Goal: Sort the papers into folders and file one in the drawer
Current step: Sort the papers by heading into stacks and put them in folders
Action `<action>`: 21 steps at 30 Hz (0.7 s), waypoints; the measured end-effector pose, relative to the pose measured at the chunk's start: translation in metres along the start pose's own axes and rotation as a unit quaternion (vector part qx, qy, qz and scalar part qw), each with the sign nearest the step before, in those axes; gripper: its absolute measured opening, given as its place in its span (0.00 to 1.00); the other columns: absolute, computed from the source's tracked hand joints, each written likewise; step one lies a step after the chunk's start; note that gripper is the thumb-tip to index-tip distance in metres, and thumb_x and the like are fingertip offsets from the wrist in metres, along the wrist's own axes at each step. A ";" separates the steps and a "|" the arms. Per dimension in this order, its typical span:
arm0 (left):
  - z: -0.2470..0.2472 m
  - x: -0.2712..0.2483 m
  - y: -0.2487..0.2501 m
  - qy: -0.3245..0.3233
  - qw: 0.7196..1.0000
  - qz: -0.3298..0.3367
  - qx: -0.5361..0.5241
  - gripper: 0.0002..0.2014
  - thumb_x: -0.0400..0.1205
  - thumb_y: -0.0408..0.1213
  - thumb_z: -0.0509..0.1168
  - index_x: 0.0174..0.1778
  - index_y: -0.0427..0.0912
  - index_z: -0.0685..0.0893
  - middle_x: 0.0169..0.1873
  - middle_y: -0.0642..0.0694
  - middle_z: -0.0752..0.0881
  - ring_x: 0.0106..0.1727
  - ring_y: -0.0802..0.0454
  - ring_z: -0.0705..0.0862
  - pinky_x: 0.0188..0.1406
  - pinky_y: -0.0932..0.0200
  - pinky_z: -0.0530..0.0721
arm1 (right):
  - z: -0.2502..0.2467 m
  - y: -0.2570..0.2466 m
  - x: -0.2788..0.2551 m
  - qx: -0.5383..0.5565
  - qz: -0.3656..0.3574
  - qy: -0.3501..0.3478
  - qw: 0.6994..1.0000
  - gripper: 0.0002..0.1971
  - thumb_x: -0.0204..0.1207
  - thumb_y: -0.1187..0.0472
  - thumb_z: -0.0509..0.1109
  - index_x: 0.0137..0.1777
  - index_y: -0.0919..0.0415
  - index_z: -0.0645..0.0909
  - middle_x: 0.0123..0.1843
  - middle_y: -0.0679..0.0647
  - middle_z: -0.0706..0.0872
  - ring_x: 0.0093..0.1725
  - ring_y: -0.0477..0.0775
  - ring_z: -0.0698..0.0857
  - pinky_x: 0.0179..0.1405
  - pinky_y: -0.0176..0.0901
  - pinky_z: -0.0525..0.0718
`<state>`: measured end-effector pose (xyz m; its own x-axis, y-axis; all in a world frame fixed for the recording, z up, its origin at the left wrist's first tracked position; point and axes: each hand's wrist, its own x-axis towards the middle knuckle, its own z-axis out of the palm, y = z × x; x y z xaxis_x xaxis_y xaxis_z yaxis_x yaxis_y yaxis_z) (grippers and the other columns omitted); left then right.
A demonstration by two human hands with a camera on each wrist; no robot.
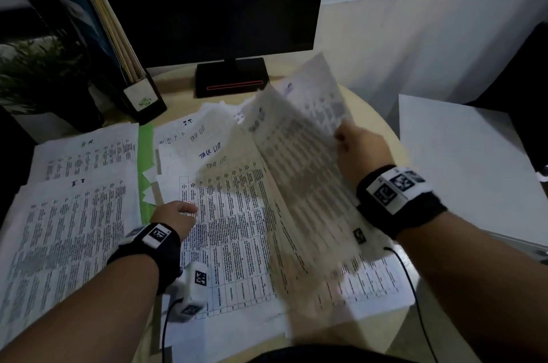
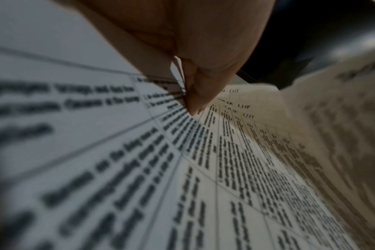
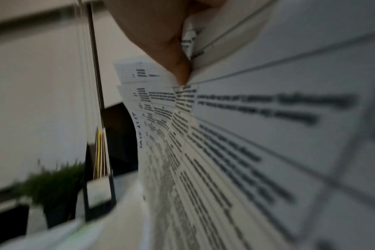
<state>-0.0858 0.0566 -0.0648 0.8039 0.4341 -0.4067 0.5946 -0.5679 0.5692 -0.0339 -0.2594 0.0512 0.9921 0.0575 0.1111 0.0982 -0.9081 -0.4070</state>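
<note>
Papers (image 1: 231,232) spread in overlapping piles across the table (image 1: 178,95), several headed "TASK LIST" by hand. One bundle of sheets (image 1: 299,161) lifted clear and tilted, motion-blurred, pinched at its far edge between thumb and fingers (image 3: 177,67) of the right hand (image 1: 361,152). Left hand (image 1: 175,214) low on the printed table sheet, fingers (image 2: 195,94) nipping a sheet edge. Green folder (image 1: 145,155) partly buried between piles. No drawer identifiable. Step judged: sorting, early; nothing filed yet. Next move probably needs the heading of the lifted bundle read, then the matching pile or folder picked. Risk: loose sheets slipping from the pinch.
</note>
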 end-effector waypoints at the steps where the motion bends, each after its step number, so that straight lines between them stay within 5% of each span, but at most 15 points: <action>1: 0.000 -0.001 0.000 -0.001 1.000 0.002 0.003 0.10 0.80 0.27 0.65 0.52 0.44 0.85 0.55 0.34 0.86 0.22 0.48 0.74 0.25 0.65 0.72 | -0.012 -0.004 0.006 0.023 -0.004 0.046 0.999 0.11 0.77 0.66 0.58 0.57 0.60 0.77 0.51 0.66 0.84 0.48 0.67 0.81 0.40 0.43 0.69; 6: -0.001 -0.004 -0.003 0.003 1.000 0.015 0.001 0.09 0.80 0.28 0.66 0.52 0.44 0.86 0.63 0.39 0.82 0.25 0.48 0.76 0.26 0.65 0.74 | -0.057 -0.032 0.031 0.171 0.041 0.190 0.966 0.12 0.77 0.67 0.62 0.59 0.61 0.77 0.48 0.53 0.80 0.46 0.53 0.76 0.38 0.31 0.61; 9: -0.005 -0.007 -0.002 -0.023 0.999 0.022 0.006 0.09 0.83 0.36 0.64 0.57 0.43 0.85 0.66 0.40 0.81 0.45 0.45 0.82 0.47 0.59 0.80 | -0.058 -0.042 0.040 0.246 0.058 0.196 0.948 0.16 0.76 0.68 0.63 0.62 0.59 0.75 0.50 0.46 0.76 0.48 0.45 0.74 0.38 0.24 0.63; 11: -0.008 -0.008 0.002 -0.056 0.998 0.021 0.009 0.16 0.87 0.48 0.54 0.59 0.46 0.84 0.70 0.37 0.77 0.62 0.42 0.79 0.66 0.52 0.74 | -0.041 -0.044 0.039 0.271 0.080 0.150 0.948 0.18 0.75 0.70 0.62 0.65 0.59 0.73 0.51 0.48 0.77 0.48 0.49 0.77 0.40 0.28 0.68; 13: -0.012 -0.008 0.009 -0.063 0.997 -0.009 -0.049 0.26 0.88 0.54 0.42 0.65 0.46 0.82 0.74 0.35 0.72 0.72 0.38 0.73 0.73 0.49 0.67 | -0.014 -0.046 0.030 0.271 0.106 0.086 0.953 0.22 0.76 0.71 0.61 0.69 0.57 0.68 0.49 0.55 0.78 0.44 0.57 0.79 0.38 0.39 0.72; 15: -0.013 -0.005 0.013 -0.048 0.993 -0.048 -0.097 0.32 0.86 0.58 0.39 0.77 0.43 0.69 0.79 0.36 0.65 0.78 0.38 0.65 0.77 0.48 0.61 | 0.016 -0.047 0.016 0.240 0.127 -0.006 0.962 0.28 0.77 0.71 0.60 0.75 0.52 0.60 0.45 0.59 0.77 0.38 0.60 0.77 0.35 0.43 0.71; 18: -0.012 -0.004 0.013 -0.031 0.989 -0.053 -0.137 0.32 0.85 0.61 0.44 0.83 0.47 0.54 0.82 0.43 0.56 0.82 0.42 0.57 0.80 0.46 0.54 | 0.060 -0.047 -0.006 0.185 0.154 -0.135 0.961 0.39 0.77 0.74 0.56 0.80 0.44 0.44 0.37 0.55 0.76 0.30 0.55 0.76 0.26 0.43 0.70; 21: -0.010 -0.010 0.013 -0.024 0.992 -0.048 -0.116 0.41 0.81 0.54 0.62 0.84 0.47 0.46 0.82 0.41 0.55 0.80 0.40 0.60 0.76 0.47 0.61 | 0.091 -0.046 -0.016 0.162 0.182 -0.218 0.945 0.46 0.77 0.74 0.59 0.81 0.44 0.33 0.39 0.55 0.80 0.34 0.52 0.80 0.27 0.43 0.74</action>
<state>-0.0868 0.0522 -0.0460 0.7474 0.4417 -0.4963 0.6524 -0.3465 0.6740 -0.0470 -0.1810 -0.0143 0.8953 -0.0044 -0.4454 -0.3075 -0.7297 -0.6108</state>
